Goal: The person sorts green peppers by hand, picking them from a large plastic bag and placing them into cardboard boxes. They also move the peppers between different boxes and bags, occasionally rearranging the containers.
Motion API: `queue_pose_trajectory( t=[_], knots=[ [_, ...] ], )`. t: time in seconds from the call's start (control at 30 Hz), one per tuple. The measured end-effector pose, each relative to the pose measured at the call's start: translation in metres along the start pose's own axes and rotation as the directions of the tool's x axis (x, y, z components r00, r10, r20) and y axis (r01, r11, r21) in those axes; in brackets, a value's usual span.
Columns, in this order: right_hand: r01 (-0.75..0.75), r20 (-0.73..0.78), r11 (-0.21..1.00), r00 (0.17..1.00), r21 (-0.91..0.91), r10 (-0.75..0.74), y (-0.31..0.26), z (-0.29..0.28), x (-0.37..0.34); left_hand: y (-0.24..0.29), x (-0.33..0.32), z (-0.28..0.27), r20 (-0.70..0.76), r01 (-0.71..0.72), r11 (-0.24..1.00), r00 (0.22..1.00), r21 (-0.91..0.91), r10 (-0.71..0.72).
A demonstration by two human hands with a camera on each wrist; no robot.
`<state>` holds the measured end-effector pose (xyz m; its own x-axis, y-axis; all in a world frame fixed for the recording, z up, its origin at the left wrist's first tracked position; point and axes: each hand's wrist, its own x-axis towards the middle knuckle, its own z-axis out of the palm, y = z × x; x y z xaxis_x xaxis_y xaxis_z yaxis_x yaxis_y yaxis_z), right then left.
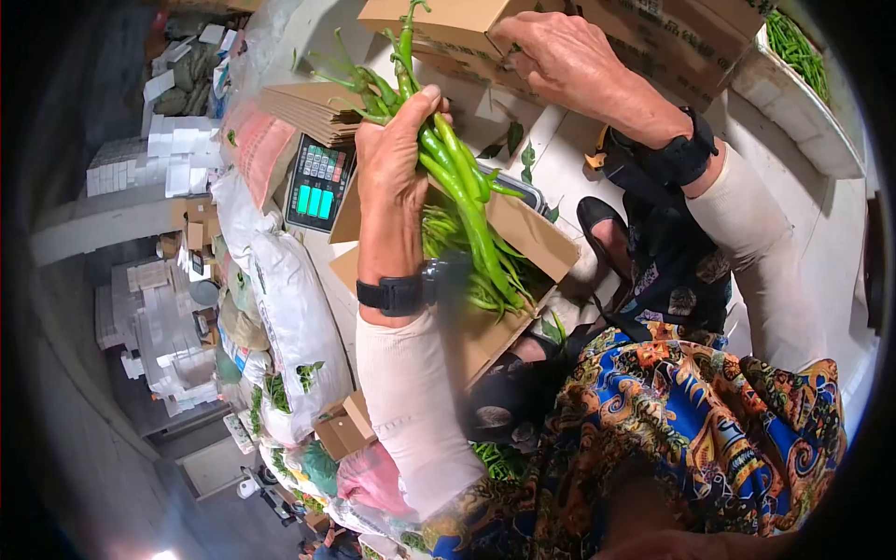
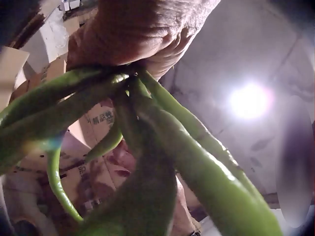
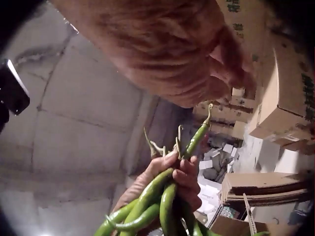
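My left hand point(image 1: 392, 168) grips a bunch of long green chili peppers point(image 1: 462, 177) near their stems, raised over an open cardboard box point(image 1: 537, 233). More green peppers point(image 1: 443, 233) lie inside that box. In the right wrist view, the stems stick up above the left hand point(image 3: 170, 179) and the pepper bodies hang below it. My right hand point(image 1: 569, 70) is apart from the bunch, beside a closed printed carton point(image 1: 653, 47). Its fingers are loosely bent with nothing visible between them. From the left wrist, the peppers point(image 2: 197, 157) fill the near view.
A scale with a lit display point(image 1: 315, 191) stands left of the box, near stacked flat cardboard point(image 1: 313, 110). White sacks point(image 1: 299, 327) line the left side. A white foam box point(image 1: 793, 121) holds green peppers at the upper right. Loose leaves point(image 1: 515, 138) lie on the floor.
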<state>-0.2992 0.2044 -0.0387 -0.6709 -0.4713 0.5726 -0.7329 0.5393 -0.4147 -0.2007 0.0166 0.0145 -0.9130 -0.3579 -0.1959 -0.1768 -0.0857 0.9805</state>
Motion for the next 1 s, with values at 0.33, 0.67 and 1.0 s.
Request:
queue_pose_trajectory(
  t=[0.33, 0.67, 1.0],
  knots=[
    [-0.53, 0.552, 0.267, 0.834, 0.805, -0.011, -0.028, 0.013, -0.002, 0.005, 0.007, 0.005, 0.02, -0.027, 0.999, 0.999, -0.032, 0.028],
    [-0.712, 0.643, -0.276, 0.702, 0.646, -0.307, -0.063, 0.027, -0.005, 0.016, 0.012, 0.016, 0.031, -0.075, 0.927, 0.997, 0.368, 0.068],
    [-0.518, 0.591, -0.503, 0.807, 0.691, -0.019, -0.062, 0.032, -0.002, 0.025, -0.064, 0.022, 0.078, -0.244, 0.827, 0.968, 0.506, 0.237]
  ],
)
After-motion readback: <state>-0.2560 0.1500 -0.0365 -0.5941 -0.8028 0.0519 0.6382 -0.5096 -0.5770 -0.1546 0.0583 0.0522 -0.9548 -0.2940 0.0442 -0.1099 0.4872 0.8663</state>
